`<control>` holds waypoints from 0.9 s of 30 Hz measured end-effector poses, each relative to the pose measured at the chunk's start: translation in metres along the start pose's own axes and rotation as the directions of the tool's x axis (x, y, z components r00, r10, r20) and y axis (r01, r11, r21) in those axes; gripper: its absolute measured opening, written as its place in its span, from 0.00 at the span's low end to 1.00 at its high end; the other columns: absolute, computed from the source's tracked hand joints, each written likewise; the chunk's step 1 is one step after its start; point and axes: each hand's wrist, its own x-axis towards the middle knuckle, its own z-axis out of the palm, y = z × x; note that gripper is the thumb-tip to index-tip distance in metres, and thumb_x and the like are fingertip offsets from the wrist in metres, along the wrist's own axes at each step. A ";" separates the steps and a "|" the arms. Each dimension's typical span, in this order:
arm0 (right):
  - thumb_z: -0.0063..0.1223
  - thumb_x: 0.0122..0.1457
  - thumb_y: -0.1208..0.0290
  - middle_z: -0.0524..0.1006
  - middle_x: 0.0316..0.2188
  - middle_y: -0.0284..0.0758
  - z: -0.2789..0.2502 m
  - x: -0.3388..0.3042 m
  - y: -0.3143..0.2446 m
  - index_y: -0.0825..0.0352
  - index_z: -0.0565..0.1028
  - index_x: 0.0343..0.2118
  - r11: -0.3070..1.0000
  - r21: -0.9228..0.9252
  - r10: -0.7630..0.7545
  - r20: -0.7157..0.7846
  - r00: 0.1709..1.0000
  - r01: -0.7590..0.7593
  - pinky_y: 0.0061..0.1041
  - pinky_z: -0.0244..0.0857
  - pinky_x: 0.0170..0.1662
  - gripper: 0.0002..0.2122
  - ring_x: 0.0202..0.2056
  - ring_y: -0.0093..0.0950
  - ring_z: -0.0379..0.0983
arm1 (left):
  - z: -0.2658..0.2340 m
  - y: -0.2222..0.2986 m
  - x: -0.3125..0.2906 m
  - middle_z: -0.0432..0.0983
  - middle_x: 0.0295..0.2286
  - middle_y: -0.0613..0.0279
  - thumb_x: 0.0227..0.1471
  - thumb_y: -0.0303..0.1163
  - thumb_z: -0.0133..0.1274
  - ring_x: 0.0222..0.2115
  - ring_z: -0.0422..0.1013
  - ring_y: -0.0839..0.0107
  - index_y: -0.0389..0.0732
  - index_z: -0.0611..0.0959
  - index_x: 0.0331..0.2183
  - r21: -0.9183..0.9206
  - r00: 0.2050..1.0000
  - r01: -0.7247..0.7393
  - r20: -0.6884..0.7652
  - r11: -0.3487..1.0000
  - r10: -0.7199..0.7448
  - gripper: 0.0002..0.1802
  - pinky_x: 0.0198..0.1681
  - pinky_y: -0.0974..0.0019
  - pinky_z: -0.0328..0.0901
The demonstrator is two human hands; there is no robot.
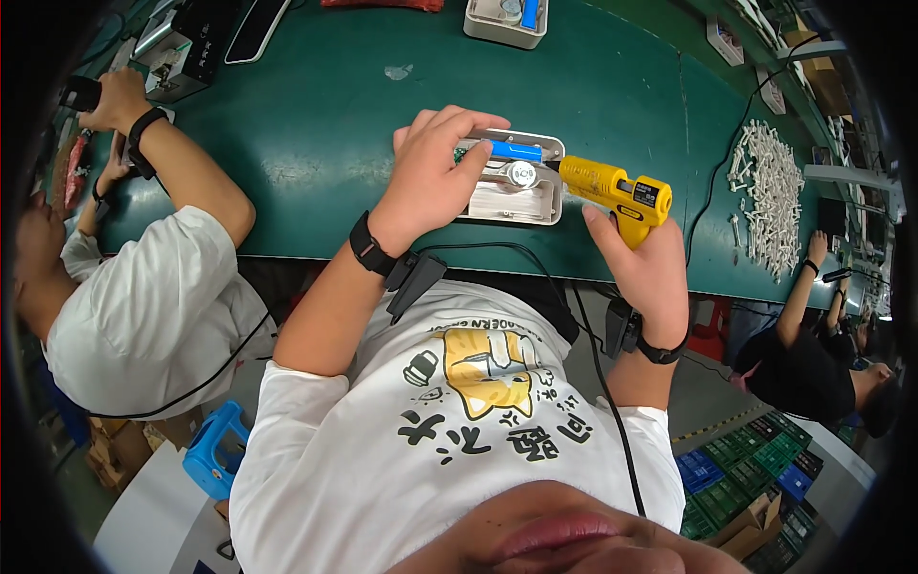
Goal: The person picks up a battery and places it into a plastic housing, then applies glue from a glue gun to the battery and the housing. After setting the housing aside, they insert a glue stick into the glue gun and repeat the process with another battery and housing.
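Note:
A yellow hot glue gun (612,193) sits in my right hand (650,268), its nozzle pointing left at the right end of a white plastic housing (547,212). Inside that housing lie a blue cylindrical battery (514,151) and, in front of it, a round white part (521,173). My left hand (435,172) rests over the housing's left side, thumb and fingertips on the battery and the far rim, steadying it on the green table. The hand hides the housing's left end. Whether the nozzle touches the housing I cannot tell.
A similar white housing (507,31) stands at the far edge, near a black phone (256,31). Many small white parts (768,196) are heaped at the right. Co-workers sit on both sides; a black cable (712,172) crosses the table on the right.

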 end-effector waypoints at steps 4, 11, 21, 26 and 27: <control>0.68 0.63 0.65 0.82 0.30 0.30 -0.007 0.001 -0.013 0.73 0.82 0.43 0.990 0.128 -0.062 -0.004 0.998 0.063 0.23 0.70 0.37 0.14 0.31 0.18 0.75 | 0.000 0.007 0.008 0.81 0.41 0.71 0.65 0.32 0.52 0.47 0.71 0.66 0.52 0.89 0.48 0.000 1.000 0.007 0.013 1.000 -0.007 0.14 0.55 0.59 0.54; 0.67 0.62 0.66 0.83 0.33 0.31 -0.041 0.009 -0.039 0.73 0.81 0.43 0.951 0.194 -0.259 0.075 0.963 0.241 0.25 0.72 0.38 0.14 0.32 0.21 0.77 | -0.022 0.043 0.033 0.82 0.42 0.67 0.68 0.34 0.48 0.47 0.72 0.63 0.50 0.89 0.47 -0.029 0.998 -0.051 -0.028 0.998 0.050 0.15 0.55 0.57 0.57; 0.50 0.71 0.62 0.82 0.38 0.42 -0.023 -0.050 0.046 0.71 0.76 0.46 0.478 0.850 0.047 -0.275 0.960 0.220 0.26 0.71 0.27 0.15 0.23 0.25 0.74 | -0.118 0.236 0.101 0.82 0.36 0.51 0.65 0.30 0.54 0.38 0.79 0.59 0.33 0.84 0.41 -0.077 0.796 -0.606 -0.074 0.792 0.601 0.10 0.45 0.61 0.72; 0.48 0.72 0.62 0.81 0.38 0.44 -0.020 -0.039 0.046 0.72 0.75 0.46 0.470 0.835 0.038 -0.343 0.939 0.286 0.27 0.70 0.27 0.15 0.23 0.25 0.73 | -0.125 0.293 0.271 0.81 0.36 0.48 0.58 0.26 0.52 0.40 0.78 0.55 0.36 0.83 0.38 0.527 0.217 -0.704 -0.479 0.476 0.851 0.08 0.46 0.60 0.72; 0.48 0.72 0.62 0.81 0.38 0.44 -0.020 -0.038 0.048 0.72 0.75 0.46 0.463 0.834 0.039 -0.358 0.933 0.301 0.27 0.70 0.26 0.15 0.23 0.26 0.73 | -0.133 0.302 0.299 0.82 0.33 0.48 0.56 0.27 0.55 0.36 0.79 0.53 0.36 0.83 0.35 0.643 0.199 -0.625 -0.417 0.443 0.887 0.05 0.42 0.58 0.73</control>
